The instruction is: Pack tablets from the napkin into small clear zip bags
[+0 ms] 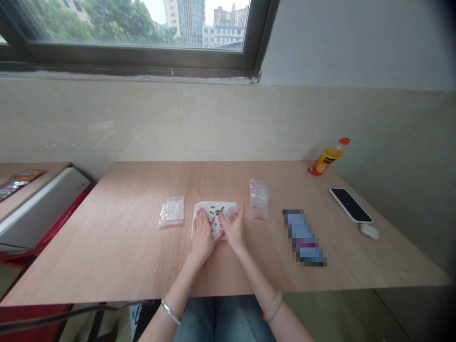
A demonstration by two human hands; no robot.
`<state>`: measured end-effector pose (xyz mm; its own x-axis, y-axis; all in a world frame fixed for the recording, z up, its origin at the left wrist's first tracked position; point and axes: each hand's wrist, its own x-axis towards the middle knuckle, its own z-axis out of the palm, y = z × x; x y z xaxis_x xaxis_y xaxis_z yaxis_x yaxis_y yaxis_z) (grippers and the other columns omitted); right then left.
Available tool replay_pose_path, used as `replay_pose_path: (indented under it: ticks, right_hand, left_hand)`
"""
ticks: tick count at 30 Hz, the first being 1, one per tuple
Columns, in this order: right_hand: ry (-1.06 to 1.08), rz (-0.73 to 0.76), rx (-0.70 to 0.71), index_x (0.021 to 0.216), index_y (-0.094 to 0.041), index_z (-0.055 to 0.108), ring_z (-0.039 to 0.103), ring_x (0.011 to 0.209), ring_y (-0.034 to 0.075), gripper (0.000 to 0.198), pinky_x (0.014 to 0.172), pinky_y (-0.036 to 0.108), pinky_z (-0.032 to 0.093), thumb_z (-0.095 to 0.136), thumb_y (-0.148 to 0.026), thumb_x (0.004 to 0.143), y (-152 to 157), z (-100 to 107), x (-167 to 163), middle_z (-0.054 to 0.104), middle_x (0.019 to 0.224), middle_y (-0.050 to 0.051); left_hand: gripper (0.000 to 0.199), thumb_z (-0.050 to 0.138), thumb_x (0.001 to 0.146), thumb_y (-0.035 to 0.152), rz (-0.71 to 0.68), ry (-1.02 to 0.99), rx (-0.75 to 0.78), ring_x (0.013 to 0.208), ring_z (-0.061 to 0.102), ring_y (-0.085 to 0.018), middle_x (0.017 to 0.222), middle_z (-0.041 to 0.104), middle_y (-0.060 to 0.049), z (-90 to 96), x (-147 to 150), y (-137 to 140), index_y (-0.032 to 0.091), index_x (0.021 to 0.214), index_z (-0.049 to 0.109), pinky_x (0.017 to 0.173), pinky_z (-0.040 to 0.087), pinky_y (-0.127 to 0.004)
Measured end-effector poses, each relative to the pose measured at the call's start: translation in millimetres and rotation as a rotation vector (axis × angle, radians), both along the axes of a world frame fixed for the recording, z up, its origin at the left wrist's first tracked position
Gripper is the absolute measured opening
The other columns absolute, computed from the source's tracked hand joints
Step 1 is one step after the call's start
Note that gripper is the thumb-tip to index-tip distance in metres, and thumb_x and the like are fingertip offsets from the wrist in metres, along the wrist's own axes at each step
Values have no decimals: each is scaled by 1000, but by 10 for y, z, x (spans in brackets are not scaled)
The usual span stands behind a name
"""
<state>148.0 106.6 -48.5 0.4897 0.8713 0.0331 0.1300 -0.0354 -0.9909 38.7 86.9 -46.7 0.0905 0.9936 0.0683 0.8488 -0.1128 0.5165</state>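
On the left sits a first bag pile (pixel 172 212), clear, likely slippery, contents unclear; next, your left hand (pixel 202 232) lies flat, fingers extended close together, on the white sheet (pixel 204 204) with loose dark pieces (pixel 216 211), probably light, best lifted by their ends. Your right hand (pixel 234 228) has its fingers pinching a clear bag (pixel 232 213) over the sheet's right side, likely limp, so hold its rim; farther right, a second bag pile (pixel 259 199), then a bottle (pixel 326 160) of orange drink.

Matt white paper (pixel 204 204) lay beneath the left hand (pixel 204 232); a transparent plastic bag (pixel 232 213) touched the right hand (pixel 233 230). Glossy clear plastic packets (pixel 174 210) lay leftward. Around both hands, the tabletop (pixel 124 237) appeared smooth and wood-grained.
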Motion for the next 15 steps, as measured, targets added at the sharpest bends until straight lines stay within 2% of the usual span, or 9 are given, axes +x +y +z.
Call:
replay_pose_path:
  ticks: [5,8,11,15]
  right_hand:
    - [-178,38,44,148,-11,17,53,120,28,92,98,42,45,62,-38,72,-95,11,-41,50,133,19]
    - [-201,47,61,147,-13,20,51,123,28,89,99,43,44,63,-36,72,-105,33,-26,49,135,19]
    - [-126,46,61,145,-14,24,48,126,27,89,102,43,42,66,-35,69,-117,86,-23,49,136,18]
    - [97,46,71,140,-16,31,44,130,24,89,103,39,41,72,-32,63,-139,170,-20,49,137,16]
  left_hand:
    - [86,48,83,44,-6,17,-1,144,15,-35,152,21,-29,36,4,-23,-3,146,14,115,21,-52]
    - [86,48,83,44,-4,19,-7,144,16,-35,152,21,-29,67,5,-30,-3,146,14,116,21,-51]
    - [86,48,83,44,-8,0,-3,144,16,-35,152,22,-29,67,7,-29,-3,146,15,115,20,-52]
    - [85,53,81,44,1,-82,19,144,17,-36,152,24,-29,25,1,-15,0,146,19,115,20,-54]
